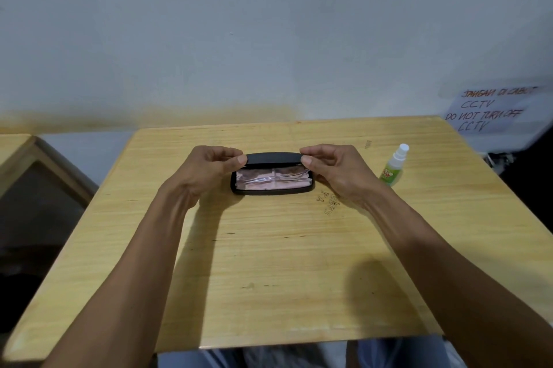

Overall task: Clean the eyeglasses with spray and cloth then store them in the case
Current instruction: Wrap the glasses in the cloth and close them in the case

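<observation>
A black eyeglass case (270, 191) lies open in the middle of the wooden table (269, 263), its lid (273, 157) tilted up at the back. Inside it I see a pink cloth (270, 185) in a clear wrapper; the eyeglasses themselves are not visible. My left hand (209, 170) pinches the left end of the lid between thumb and fingers. My right hand (335, 170) pinches the lid's right end the same way. A small spray bottle (393, 167) with a white cap and green label stands to the right of my right hand.
A pale wall rises right behind the table's far edge. A paper sign (490, 111) with handwritten text hangs at the right. Another piece of wooden furniture (27, 158) stands to the left, beyond a gap. The table's near half holds only my forearms.
</observation>
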### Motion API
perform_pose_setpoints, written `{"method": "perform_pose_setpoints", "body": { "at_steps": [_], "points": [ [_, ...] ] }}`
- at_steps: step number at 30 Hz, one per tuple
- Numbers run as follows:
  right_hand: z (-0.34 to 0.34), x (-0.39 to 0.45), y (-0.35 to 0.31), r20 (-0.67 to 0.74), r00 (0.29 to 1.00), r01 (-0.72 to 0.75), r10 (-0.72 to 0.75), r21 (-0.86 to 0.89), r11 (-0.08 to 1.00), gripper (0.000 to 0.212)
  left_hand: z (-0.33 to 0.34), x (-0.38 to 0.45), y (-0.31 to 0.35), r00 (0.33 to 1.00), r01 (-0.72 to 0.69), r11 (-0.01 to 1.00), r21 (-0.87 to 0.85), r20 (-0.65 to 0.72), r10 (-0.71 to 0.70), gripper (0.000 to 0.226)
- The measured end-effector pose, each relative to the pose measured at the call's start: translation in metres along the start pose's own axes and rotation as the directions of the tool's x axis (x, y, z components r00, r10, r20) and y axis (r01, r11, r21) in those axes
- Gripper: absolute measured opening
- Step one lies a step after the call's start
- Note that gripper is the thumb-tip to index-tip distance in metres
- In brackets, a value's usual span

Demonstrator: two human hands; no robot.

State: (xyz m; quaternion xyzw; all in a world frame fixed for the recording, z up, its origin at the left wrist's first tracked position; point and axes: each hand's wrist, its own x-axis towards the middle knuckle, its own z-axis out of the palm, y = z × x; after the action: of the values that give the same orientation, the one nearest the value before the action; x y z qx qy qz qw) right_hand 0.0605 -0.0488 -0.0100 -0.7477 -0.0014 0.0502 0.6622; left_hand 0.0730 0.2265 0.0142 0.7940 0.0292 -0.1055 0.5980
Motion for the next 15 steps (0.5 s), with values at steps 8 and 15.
{"method": "perform_pose_setpoints", "body": {
  "at_steps": [8, 15],
  "points": [
    [0.002, -0.01, 0.003, 0.002, 0.999, 0.037, -0.037, 0.014, 0.999, 0.024, 0.008, -0.01, -0.004, 0.999, -0.035, 0.999, -0.016, -0.03, 0.035, 0.035],
    [0.003, -0.017, 0.004, 0.01, 0.999, 0.049, -0.049, -0.018, 0.999, 0.029, 0.01, -0.016, -0.01, 0.998, -0.056, 0.998, -0.008, -0.043, 0.055, 0.036]
  ]
}}
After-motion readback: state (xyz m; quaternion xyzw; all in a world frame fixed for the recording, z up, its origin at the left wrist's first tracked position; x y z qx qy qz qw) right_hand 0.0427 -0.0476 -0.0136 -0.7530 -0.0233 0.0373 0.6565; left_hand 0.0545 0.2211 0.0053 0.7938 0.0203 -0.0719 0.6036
